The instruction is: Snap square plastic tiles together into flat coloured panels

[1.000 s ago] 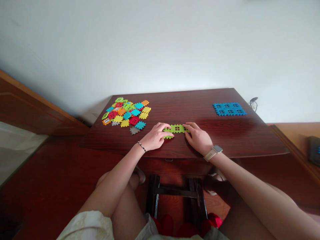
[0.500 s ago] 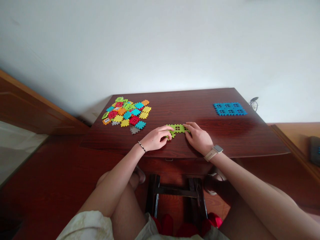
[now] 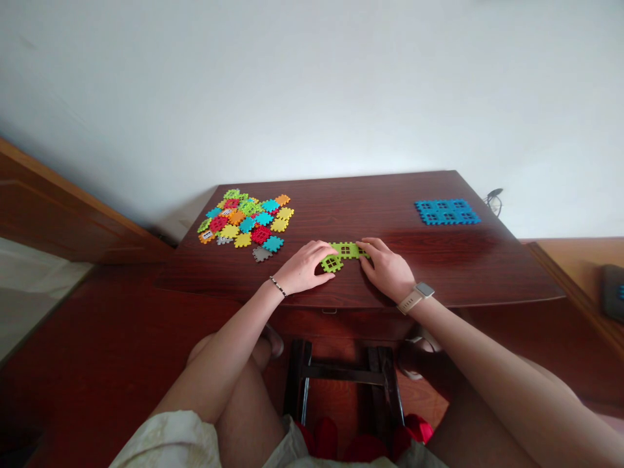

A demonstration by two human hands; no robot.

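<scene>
Touching green tiles [image 3: 352,252]: left fingers [image 3: 322,248] and right fingers [image 3: 374,244], watch display [image 3: 426,289] unreadable.

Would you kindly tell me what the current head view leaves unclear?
Head view: right end of the green strip, under the right hand.
Head view: whether the nearer green piece joins the strip; left hand obscures.
Head view: the multicoloured pile, its lower pieces overlapped by others.
Head view: dark object, cut off by right edge.

Here the table [image 3: 361,208] is viewed from its near side, head-high, forward and down. Its whole top's framed!
</scene>
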